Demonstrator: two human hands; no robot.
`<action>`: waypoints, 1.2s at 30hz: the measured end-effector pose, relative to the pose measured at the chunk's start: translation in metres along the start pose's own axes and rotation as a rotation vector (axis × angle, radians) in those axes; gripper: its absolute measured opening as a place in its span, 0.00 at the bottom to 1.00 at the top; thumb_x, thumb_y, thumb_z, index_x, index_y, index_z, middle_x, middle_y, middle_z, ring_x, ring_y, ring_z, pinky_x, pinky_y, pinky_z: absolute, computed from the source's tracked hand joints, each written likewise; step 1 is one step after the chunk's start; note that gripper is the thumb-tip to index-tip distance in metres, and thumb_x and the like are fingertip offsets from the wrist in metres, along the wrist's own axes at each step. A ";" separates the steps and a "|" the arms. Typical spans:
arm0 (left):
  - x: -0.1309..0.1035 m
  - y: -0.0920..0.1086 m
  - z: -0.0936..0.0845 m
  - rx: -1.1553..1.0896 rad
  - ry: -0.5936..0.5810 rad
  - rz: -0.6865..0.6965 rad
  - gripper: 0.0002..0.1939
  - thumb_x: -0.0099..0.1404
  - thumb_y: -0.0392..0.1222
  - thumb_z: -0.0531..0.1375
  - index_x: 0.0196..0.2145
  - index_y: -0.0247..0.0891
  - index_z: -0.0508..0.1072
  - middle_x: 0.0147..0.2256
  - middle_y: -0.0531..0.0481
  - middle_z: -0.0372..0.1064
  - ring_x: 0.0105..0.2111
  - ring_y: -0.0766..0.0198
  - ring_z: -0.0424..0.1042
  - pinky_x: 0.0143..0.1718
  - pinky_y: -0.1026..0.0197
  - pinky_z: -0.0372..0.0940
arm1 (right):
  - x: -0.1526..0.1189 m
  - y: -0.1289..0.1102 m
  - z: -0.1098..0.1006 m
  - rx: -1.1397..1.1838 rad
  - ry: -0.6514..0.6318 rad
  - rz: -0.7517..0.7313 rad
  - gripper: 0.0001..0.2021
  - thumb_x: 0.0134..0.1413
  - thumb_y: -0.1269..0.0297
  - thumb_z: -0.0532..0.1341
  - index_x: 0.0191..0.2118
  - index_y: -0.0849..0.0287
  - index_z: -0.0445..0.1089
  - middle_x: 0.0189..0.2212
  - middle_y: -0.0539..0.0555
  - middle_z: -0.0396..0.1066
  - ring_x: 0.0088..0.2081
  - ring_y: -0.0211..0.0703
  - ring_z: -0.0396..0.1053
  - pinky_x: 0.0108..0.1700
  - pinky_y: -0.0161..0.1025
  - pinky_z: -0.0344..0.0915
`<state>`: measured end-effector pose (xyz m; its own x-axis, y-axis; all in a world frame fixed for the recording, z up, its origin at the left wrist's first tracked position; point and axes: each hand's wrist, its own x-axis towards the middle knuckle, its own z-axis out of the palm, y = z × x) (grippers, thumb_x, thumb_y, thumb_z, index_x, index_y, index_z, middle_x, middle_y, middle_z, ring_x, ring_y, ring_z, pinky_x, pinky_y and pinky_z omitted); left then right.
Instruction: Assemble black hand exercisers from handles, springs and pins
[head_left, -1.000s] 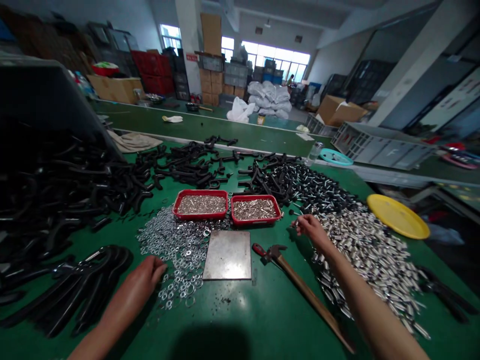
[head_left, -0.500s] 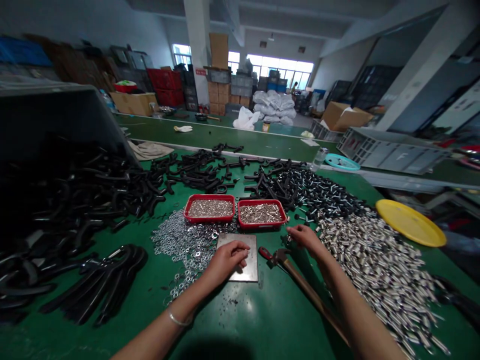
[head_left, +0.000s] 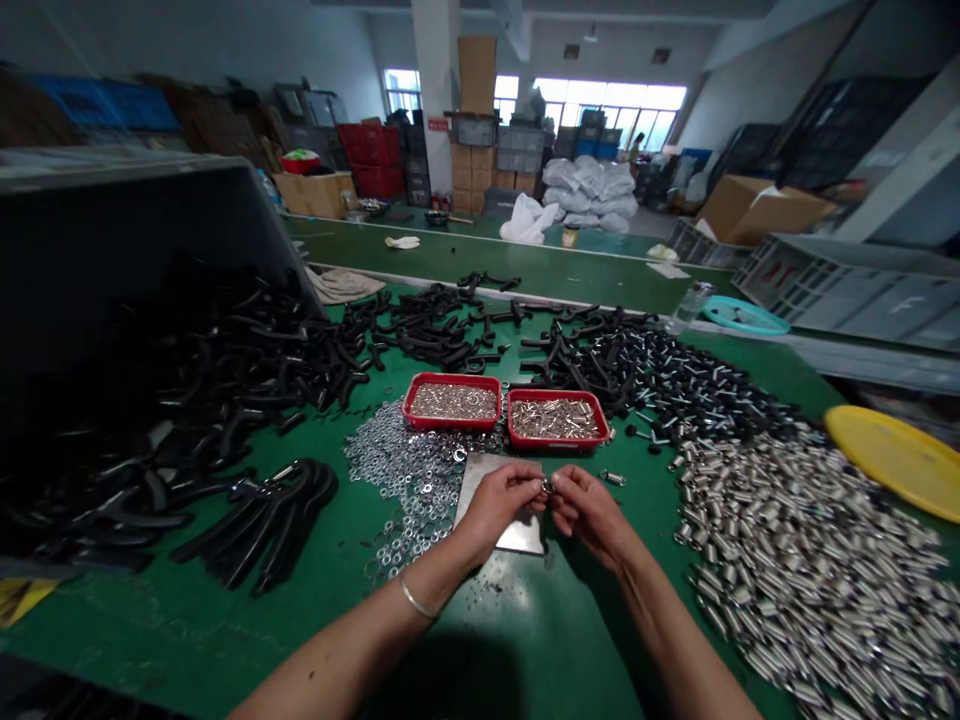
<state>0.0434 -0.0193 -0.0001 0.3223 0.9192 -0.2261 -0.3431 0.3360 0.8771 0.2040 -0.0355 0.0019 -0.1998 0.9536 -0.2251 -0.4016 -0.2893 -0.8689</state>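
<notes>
My left hand (head_left: 495,508) and my right hand (head_left: 589,512) meet fingertip to fingertip over the right side of a flat metal plate (head_left: 519,536). Pinched between them is a small shiny, dark-edged metal piece (head_left: 547,486); the fingers cover most of it and its kind cannot be made out. Just beyond the hands stand two red trays, the left tray (head_left: 451,424) with tiny metal parts and the right tray (head_left: 559,442) with small metal pins. Loose washers (head_left: 405,470) spread left of the plate. One silvery cylindrical part (head_left: 613,478) lies right of my right hand.
Silvery cylindrical parts (head_left: 825,570) are heaped at the right, with black-headed bolts (head_left: 697,375) behind. Black handle-like parts (head_left: 277,525) lie at the left, more spilling from a grey bin (head_left: 251,220). A yellow lid (head_left: 892,455) is at the right edge.
My right hand has moved left and met my left hand at the plate. The view has turned left. The hammer seen earlier is now hidden from view.
</notes>
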 end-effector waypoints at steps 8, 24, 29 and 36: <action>-0.009 0.004 -0.009 -0.006 -0.007 -0.026 0.16 0.56 0.44 0.70 0.39 0.31 0.74 0.33 0.45 0.76 0.30 0.63 0.76 0.36 0.60 0.70 | -0.007 0.007 0.003 0.059 -0.096 -0.039 0.11 0.55 0.62 0.69 0.39 0.54 0.67 0.35 0.50 0.75 0.35 0.39 0.73 0.38 0.36 0.70; -0.023 0.003 -0.022 0.049 -0.126 0.060 0.16 0.58 0.47 0.68 0.38 0.33 0.76 0.31 0.46 0.76 0.31 0.60 0.77 0.37 0.58 0.71 | -0.013 0.009 -0.001 0.033 -0.103 0.204 0.13 0.56 0.61 0.68 0.45 0.60 0.73 0.37 0.55 0.76 0.38 0.42 0.76 0.44 0.38 0.71; -0.029 0.002 -0.027 0.626 -0.023 0.474 0.08 0.65 0.42 0.62 0.39 0.36 0.78 0.37 0.45 0.75 0.39 0.60 0.74 0.44 0.58 0.70 | -0.003 0.008 -0.001 -0.031 0.013 0.206 0.14 0.48 0.59 0.73 0.40 0.56 0.75 0.34 0.51 0.77 0.35 0.40 0.76 0.41 0.36 0.72; -0.033 0.089 -0.086 1.189 -0.136 0.746 0.13 0.72 0.42 0.54 0.49 0.39 0.73 0.43 0.42 0.73 0.45 0.57 0.71 0.47 0.56 0.67 | -0.006 -0.039 0.035 -0.655 0.056 -0.089 0.22 0.43 0.47 0.71 0.43 0.52 0.76 0.42 0.56 0.78 0.42 0.51 0.76 0.45 0.40 0.73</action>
<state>-0.0733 -0.0020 0.0493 0.5029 0.7518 0.4264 0.4485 -0.6487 0.6149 0.1892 -0.0327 0.0527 -0.1373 0.9795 -0.1473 0.2154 -0.1156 -0.9697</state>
